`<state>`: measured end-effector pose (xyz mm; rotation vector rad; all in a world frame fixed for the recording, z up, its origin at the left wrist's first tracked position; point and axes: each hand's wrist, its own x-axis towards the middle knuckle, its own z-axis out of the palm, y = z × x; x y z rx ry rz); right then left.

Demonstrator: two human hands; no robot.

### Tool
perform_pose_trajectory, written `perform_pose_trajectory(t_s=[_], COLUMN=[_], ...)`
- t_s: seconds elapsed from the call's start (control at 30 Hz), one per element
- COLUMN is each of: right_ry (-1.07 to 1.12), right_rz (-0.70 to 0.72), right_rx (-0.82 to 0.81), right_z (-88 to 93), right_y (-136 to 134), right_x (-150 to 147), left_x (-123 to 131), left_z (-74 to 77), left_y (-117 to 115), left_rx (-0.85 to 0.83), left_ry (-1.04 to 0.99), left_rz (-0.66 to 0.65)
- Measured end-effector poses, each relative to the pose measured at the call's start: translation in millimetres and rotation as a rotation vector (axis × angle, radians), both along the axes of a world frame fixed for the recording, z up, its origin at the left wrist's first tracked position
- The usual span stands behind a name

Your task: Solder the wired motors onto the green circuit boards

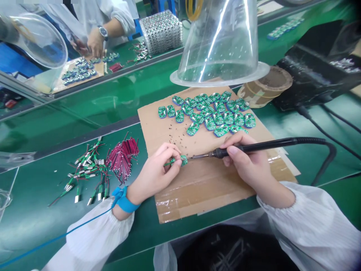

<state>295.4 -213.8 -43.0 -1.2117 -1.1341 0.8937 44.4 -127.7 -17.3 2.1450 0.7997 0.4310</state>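
Over the cardboard sheet (180,203), my left hand (158,169) pinches a small green circuit board (184,160); the fingers hide part of it. My right hand (248,162) is wrapped round the black handle of a soldering iron (225,152). The iron's tip points left and is at the board's right edge; whether it touches, I cannot tell. Several similar green circuit boards (210,113) lie on the cardboard beyond my hands. Left of my left hand are a pile of red wires (123,158) and small metal parts with green and red wires (90,169).
A clear plastic fume funnel (217,45) hangs above the boards. Behind them, at right, stand a round brown container (266,86) and a black device (316,71) with cables. A blue wrist cord (70,231) runs left. Across the divider, another person's hands (94,43) work near more boards.
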Motion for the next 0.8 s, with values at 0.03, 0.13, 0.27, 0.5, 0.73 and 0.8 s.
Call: perform_pose_trajectory(t_s=[0.03,0.13,0.27,0.5,0.73,0.8], right_ry=[0.005,0.016,0.013,-0.022,-0.056,-0.062], right_rz=[0.004,0.016,0.023,0.056,0.053,0.060], right_rx=[-0.001,-0.007,-0.013,-0.025,-0.012,-0.004], right_z=[0.1,0.9,1.0,-1.3,-0.2,-0.5], right_y=[0.0,-0.4,-1.3,-2.6,-2.1,-2.3], right_x=[0.0,-0.2,0.0,1.5,2.1,2.3], left_x=[-0.9,-2.8,-2.9,-0.8,0.0,-0.1], left_z=[-0.3,-2.4,-5.0,-5.2,-4.8,-4.8], left_y=[0.3,0.8,0.4,-1.3,-1.9,-2.3], left_rx=[-0.004,-0.010,0.045,0.085,0.099,0.102], left_ry=[0.008,0.038,0.065,0.079,0.092,0.105], left_rz=[-0.007,-0.028,-0.035,-0.038,-0.026,-0.022])
